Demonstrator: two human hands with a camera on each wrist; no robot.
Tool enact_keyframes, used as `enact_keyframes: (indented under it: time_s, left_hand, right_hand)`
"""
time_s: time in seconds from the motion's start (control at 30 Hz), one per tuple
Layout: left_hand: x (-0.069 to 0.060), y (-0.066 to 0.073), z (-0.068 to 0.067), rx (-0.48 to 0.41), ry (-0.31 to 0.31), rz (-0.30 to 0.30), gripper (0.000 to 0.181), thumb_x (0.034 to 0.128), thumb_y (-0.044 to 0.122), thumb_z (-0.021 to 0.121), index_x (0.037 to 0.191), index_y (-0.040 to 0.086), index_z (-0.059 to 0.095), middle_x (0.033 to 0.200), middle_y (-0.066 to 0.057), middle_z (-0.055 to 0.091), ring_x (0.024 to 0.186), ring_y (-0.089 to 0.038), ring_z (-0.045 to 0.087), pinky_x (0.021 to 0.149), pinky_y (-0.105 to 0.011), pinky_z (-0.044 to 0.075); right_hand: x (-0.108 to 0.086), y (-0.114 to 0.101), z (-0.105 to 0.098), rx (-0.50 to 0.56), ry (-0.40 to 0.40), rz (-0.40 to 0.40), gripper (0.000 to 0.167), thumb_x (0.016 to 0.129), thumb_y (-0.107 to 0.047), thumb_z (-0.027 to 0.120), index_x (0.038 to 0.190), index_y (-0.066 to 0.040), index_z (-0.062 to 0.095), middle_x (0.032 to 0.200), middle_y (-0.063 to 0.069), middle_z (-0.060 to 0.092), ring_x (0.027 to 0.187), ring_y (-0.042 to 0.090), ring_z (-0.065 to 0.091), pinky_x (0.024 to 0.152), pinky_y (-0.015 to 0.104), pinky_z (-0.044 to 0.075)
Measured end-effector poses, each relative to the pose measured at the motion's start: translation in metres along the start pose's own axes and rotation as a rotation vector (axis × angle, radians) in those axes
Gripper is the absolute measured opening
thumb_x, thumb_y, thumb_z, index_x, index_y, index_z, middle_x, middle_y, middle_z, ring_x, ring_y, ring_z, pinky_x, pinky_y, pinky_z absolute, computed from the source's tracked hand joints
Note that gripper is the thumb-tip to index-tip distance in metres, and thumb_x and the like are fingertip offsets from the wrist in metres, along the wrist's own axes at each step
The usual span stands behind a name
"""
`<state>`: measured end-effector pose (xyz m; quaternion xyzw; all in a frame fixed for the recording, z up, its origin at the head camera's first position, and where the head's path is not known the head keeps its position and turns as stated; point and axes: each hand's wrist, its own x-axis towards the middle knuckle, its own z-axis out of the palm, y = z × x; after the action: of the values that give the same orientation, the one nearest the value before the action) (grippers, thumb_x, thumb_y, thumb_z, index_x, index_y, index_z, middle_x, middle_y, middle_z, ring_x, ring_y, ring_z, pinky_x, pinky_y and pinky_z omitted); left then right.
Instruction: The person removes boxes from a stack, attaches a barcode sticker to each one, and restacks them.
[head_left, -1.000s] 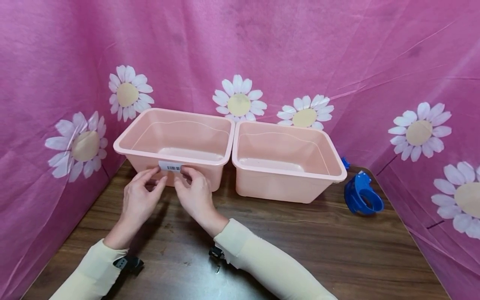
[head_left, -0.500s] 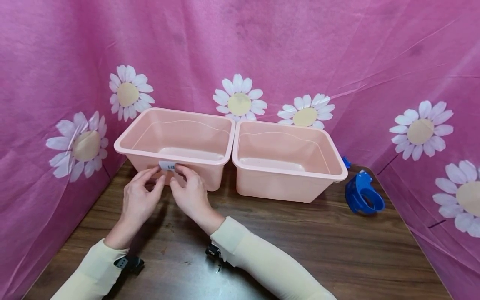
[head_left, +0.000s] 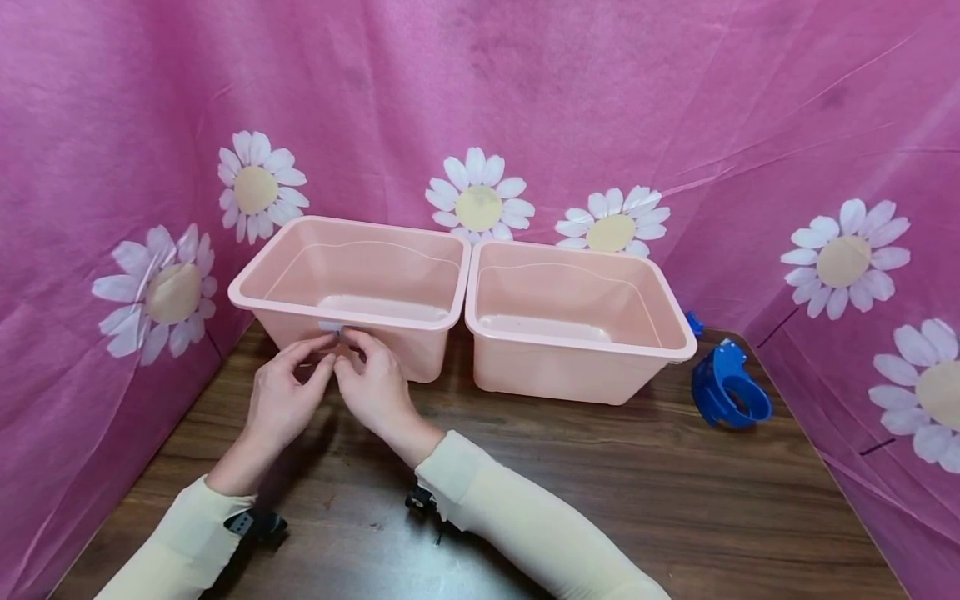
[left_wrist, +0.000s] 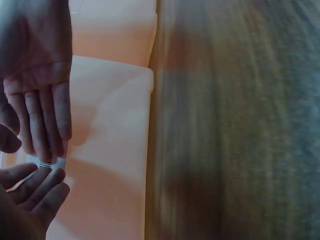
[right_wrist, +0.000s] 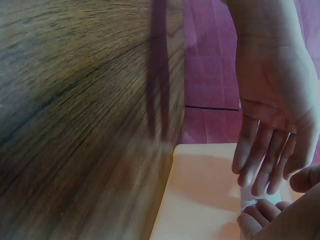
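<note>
Label [head_left: 328,326] on one bin [head_left: 426,354] sits partly behind fingers [head_left: 360,337], a second bin [head_left: 555,371] alongside.

Smooth plastic bins [head_left: 375,273] — label [head_left: 327,326] perhaps paper

The head view is bright, with glare on the tabletop [head_left: 615,467]; the left wrist view is dim, blurred.

A small makeshift booth: magenta fabric [head_left: 480,75] printed with large white daisies [head_left: 478,208] hangs behind and along both sides of a dark wood-grain tabletop [head_left: 600,483], closing it in. Creases and folds show its walls are cloth. Whether the booth stands in a home, office or workshop cannot be told.
</note>
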<state>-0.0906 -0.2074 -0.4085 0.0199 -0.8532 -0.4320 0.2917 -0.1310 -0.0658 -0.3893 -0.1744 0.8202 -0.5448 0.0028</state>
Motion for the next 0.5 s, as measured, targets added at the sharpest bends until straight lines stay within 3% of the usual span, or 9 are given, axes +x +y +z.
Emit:
enact_keyframes:
  time_s: [0.1,0.2,0.37,0.5]
  left_hand:
    - [0.004,0.001,0.0,-0.122,-0.058,-0.018,0.03,0.1049,0.002,0.074,0.135,-0.002,0.078,0.131,-0.025,0.079,0.102,0.025,0.06,0.088,0.002,0.048]
    - [0.007,0.0,-0.002,-0.182,-0.083,-0.051,0.032,0.1059,0.001,0.073,0.137,-0.005,0.075,0.137,-0.027,0.077,0.107,0.023,0.062,0.092,0.003,0.048]
    - [0.008,0.0,-0.01,-0.158,-0.061,-0.1,0.035,0.1066,0.005,0.074,0.141,-0.003,0.074,0.141,-0.026,0.075,0.107,0.025,0.06,0.094,0.004,0.047]
    - [0.006,-0.001,-0.011,-0.15,-0.065,-0.103,0.035,0.1075,0.007,0.073,0.141,-0.003,0.073,0.14,-0.027,0.075,0.106,0.025,0.059,0.093,0.004,0.046]
  right_hand:
    - [0.001,0.008,-0.002,-0.009,0.017,-0.035,0.042,0.105,-0.019,0.067,0.146,-0.017,0.075,0.143,0.003,0.078,0.13,0.019,0.075,0.108,0.031,0.061]
    - [0.001,0.015,-0.005,-0.003,0.023,-0.064,0.042,0.105,-0.021,0.065,0.146,-0.016,0.075,0.14,0.003,0.079,0.128,0.018,0.075,0.107,0.033,0.062]
    - [-0.008,0.009,-0.018,0.084,0.005,-0.03,0.043,0.106,-0.018,0.066,0.148,-0.01,0.072,0.146,0.005,0.076,0.137,0.02,0.072,0.119,0.038,0.059]
    - [-0.013,0.015,-0.023,0.085,0.014,-0.037,0.043,0.105,-0.018,0.065,0.147,-0.007,0.072,0.141,0.005,0.079,0.129,0.02,0.075,0.112,0.035,0.062]
